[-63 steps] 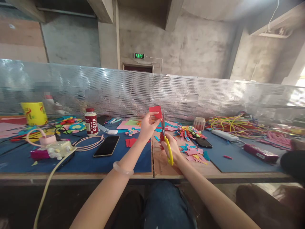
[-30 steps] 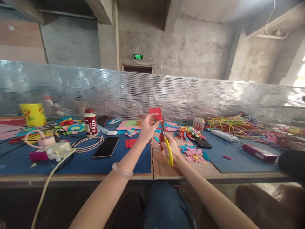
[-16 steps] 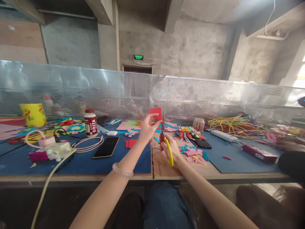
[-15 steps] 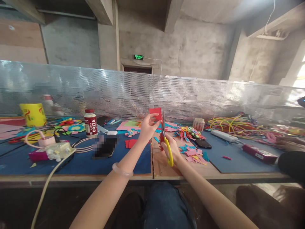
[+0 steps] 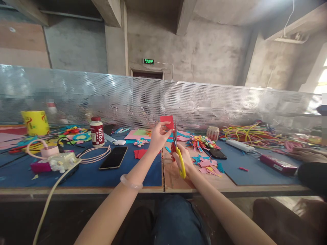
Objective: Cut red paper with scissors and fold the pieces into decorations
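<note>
My left hand (image 5: 159, 134) pinches a small piece of red paper (image 5: 167, 119) and holds it up above the table. In my right hand (image 5: 184, 158) is a pair of scissors (image 5: 181, 161) with yellow handles, its blades pointing up along the paper's right edge. Whether the blades touch the paper I cannot tell. Below my left forearm lie red paper pieces (image 5: 140, 153) on the blue mat. Right of my right hand are pink and blue paper scraps (image 5: 208, 165), with a multicoloured paper flower (image 5: 200, 142) behind them.
A phone (image 5: 113, 158), a Costa bottle (image 5: 97, 132) and a power strip with chargers (image 5: 62, 160) stand to the left. Right are another phone (image 5: 218, 153), a white power strip (image 5: 240, 145), bundled coloured stems (image 5: 247, 134) and another person's hand (image 5: 309, 154). A perforated metal screen (image 5: 143, 98) runs behind.
My hands, the red paper and the scissors look nearly unchanged. The other person's hand at the far right has shifted slightly.
</note>
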Tool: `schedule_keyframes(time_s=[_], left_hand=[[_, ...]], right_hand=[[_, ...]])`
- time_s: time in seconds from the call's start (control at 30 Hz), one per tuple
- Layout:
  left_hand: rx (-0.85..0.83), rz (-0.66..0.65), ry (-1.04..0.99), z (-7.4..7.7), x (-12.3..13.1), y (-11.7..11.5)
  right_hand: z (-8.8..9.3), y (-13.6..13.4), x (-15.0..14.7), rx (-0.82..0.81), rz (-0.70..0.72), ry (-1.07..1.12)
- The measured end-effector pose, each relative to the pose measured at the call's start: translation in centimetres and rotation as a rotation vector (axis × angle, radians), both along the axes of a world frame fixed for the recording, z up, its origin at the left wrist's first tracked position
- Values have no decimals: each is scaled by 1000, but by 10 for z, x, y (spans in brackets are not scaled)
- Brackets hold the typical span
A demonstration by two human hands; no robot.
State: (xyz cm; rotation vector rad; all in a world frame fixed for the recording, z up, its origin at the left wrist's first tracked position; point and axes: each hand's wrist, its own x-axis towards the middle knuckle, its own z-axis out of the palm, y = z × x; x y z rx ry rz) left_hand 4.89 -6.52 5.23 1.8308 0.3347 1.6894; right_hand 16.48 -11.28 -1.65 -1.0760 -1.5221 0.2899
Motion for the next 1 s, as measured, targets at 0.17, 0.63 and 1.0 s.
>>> schedule_keyframes(time_s=[0.17,0.63,1.0], left_hand=[[9,-2,-3,0,0,-1],[34,-1,-18,1,1,-2],[39,5,-18,1,2,-2]], right_hand=[[0,0,-1,-8,-2,17],[0,-2,-3,-29,8,20],[-7,6,0,-30,-11,30]])
